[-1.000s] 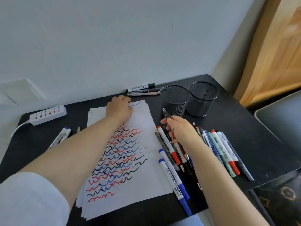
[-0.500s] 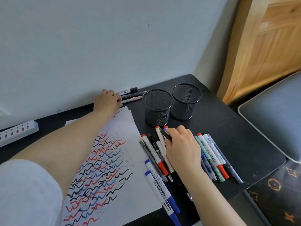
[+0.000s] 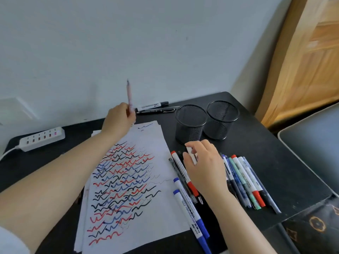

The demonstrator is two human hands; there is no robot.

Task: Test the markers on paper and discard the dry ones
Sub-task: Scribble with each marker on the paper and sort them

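A slim pink pen is pinched near its lower end by the left hand at the far edge of the paper, with the barrel raised almost upright against the wall; its outline is blurred, so the tip cannot be made out. The right hand is curled round a white marker, gripped over the row of markers lying to the right of the paper. Two blue-capped markers lie near, along the paper's right edge, and a red-capped marker lies just left of the right hand. A further cluster of markers is spread to the right of that hand. Two black mesh cups stand side by side just beyond the markers, and two dark pens lie at the far edge by the wall. The paper is already covered with red, blue and black squiggles. The markers are judged light, stiff and smooth, likely to roll on the dark table; a hold at mid-barrel is advised, with the cap gripped separately for pulling. A power strip sits far left
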